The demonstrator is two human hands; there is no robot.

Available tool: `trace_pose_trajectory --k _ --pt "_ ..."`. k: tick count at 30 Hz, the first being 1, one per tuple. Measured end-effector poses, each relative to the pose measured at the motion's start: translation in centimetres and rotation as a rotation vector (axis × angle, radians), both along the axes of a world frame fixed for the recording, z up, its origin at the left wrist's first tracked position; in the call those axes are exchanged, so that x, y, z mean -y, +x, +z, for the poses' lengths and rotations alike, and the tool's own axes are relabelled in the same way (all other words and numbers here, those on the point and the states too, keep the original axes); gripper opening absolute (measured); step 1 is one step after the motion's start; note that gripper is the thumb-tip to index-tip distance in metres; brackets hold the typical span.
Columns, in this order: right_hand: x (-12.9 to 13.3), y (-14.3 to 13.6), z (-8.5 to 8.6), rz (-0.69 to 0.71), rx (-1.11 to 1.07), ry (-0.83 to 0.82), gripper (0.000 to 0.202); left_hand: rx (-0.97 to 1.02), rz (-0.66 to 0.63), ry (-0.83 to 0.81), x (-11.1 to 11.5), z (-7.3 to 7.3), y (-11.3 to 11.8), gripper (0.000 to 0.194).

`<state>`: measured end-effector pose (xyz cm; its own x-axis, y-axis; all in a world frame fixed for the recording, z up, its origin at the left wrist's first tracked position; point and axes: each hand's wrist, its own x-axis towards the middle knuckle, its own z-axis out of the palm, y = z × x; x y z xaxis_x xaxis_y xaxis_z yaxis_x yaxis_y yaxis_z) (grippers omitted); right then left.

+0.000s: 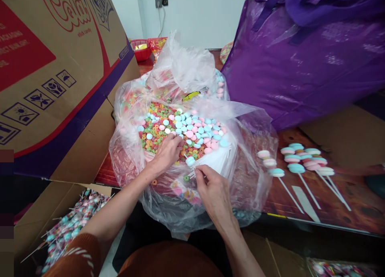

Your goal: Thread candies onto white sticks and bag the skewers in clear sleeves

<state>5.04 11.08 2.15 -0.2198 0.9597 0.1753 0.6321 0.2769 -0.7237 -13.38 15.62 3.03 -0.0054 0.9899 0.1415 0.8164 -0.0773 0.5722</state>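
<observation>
A crumpled clear plastic bag (249, 148) lies spread open in front of me. Inside it are small coloured ring candies (159, 108) and many pink, blue and white marshmallow discs (207, 129). My left hand (168, 150) reaches in among the rings with curled fingers; whatever its fingertips grip is hidden. Just to its right, a blue disc (190, 161) has a short bit of white stick showing above it. My right hand (214, 191) pinches a thin white stick at the bag's near side. Beside those fingers lie white sticks (218, 160) and a green ring (187, 178).
Finished-looking marshmallow lollipops (296, 168) and a flat white strip (306, 203) lie on the wooden table (357, 189) at right. A large carton (75, 48) stands left, a purple bag (300, 68) right. Below left, an open box holds many lollipops (69, 233). A red basket (141, 52) is behind.
</observation>
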Motion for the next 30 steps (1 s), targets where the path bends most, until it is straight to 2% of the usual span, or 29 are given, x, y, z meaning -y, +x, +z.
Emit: trace_pose_trajectory --k 3,6,9,13,17,21,24,28,30 --pt "-0.2 -0.2 -0.4 -0.016 -0.007 0.000 0.031 0.369 0.012 -0.005 0.4 -0.2 -0.6 0.006" --pt "-0.3 -0.5 -0.7 -0.021 0.001 -0.004 0.031 0.655 -0.027 -0.021 1.5 -0.3 -0.6 0.010" --pt "-0.2 -1.0 -0.7 0.009 -0.007 0.027 0.030 0.649 -0.050 -0.005 2.4 -0.5 -0.2 0.006" --pt "0.3 -1.0 0.0 0.037 -0.058 0.051 0.029 0.548 0.067 0.007 2.2 -1.3 -0.4 0.005" --pt "0.3 -0.7 0.4 0.032 -0.083 0.033 0.029 0.733 0.110 -0.060 1.8 -1.9 -0.6 0.011" --pt "0.0 -1.0 0.1 0.030 -0.104 0.018 0.030 0.929 0.106 -0.123 2.2 -1.7 -0.5 0.016" --pt "-0.1 -1.3 -0.2 0.038 -0.099 0.017 0.030 0.963 0.107 -0.118 2.6 -1.4 -0.6 0.018" --pt "-0.1 -1.6 -0.4 0.033 -0.088 0.029 0.030 0.894 0.083 -0.073 2.8 -1.4 -0.4 0.015" --pt "-0.1 -1.7 -0.5 0.020 -0.119 0.029 0.030 0.938 0.101 -0.063 2.7 -1.4 -0.3 0.018"
